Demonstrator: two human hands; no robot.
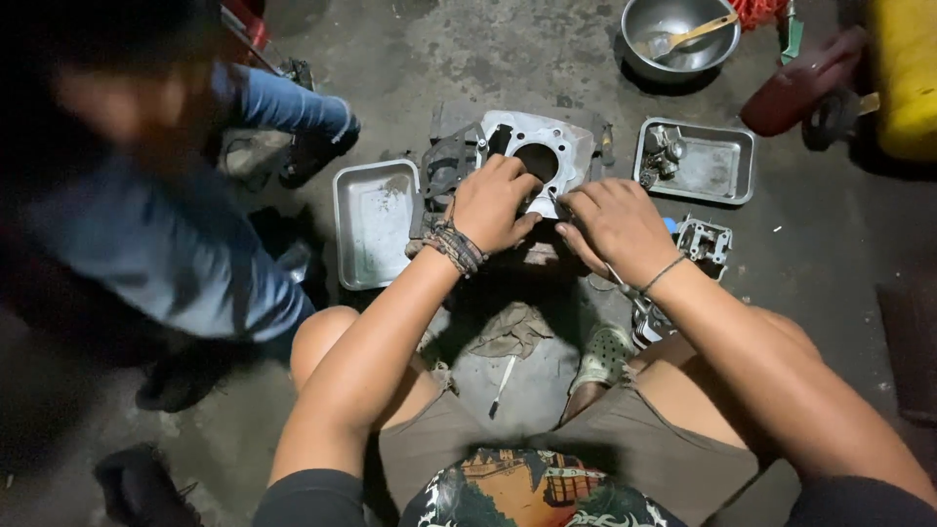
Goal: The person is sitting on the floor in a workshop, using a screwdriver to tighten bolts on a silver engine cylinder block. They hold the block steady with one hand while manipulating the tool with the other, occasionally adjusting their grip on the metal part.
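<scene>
A grey metal engine cylinder block [551, 146] with a round bore stands on the concrete floor in front of me. My left hand [491, 203], with braided bands on the wrist, rests on the block's near left edge and grips it. My right hand [617, 226] is at the block's near right edge, fingers closed on a thin metal tool [554, 200] whose tip touches the block's face. A rag [508, 332] lies on the floor between my knees, with a small screwdriver [501, 385] on it.
An empty steel tray [373, 224] lies left of the block. A second tray [717, 166] with small parts is at the right, a steel bowl [673, 39] with a spoon farther back. Another person in blue [166, 234] crouches at the left. A metal part [705, 241] lies near my right wrist.
</scene>
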